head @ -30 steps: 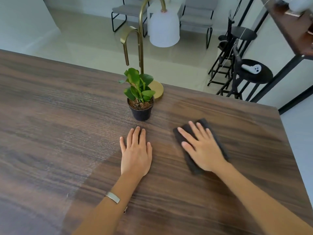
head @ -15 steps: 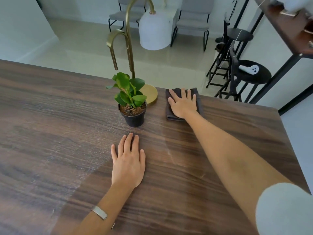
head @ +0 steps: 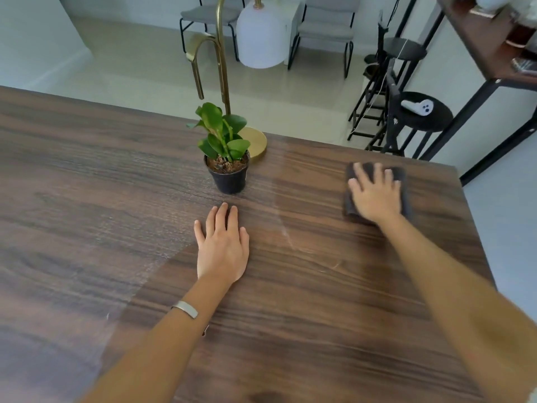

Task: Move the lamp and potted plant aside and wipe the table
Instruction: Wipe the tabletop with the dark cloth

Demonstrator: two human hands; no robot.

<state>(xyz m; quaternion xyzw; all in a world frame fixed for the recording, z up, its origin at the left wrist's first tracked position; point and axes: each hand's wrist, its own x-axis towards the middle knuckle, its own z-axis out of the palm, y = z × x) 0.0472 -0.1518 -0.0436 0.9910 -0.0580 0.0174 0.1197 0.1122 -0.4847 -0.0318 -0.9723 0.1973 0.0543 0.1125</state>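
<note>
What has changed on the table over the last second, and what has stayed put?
The right hand has kept the dark cloth flat under its palm and swept it from near the person out to the far edge beside the lamp base, then right towards the table's corner. Nothing was picked up or released. The left hand, potted plant and lamp stayed in place.

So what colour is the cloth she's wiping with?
Dark grey, close to charcoal. The cloth lies flat under the right hand, seen from the head camera.
</note>
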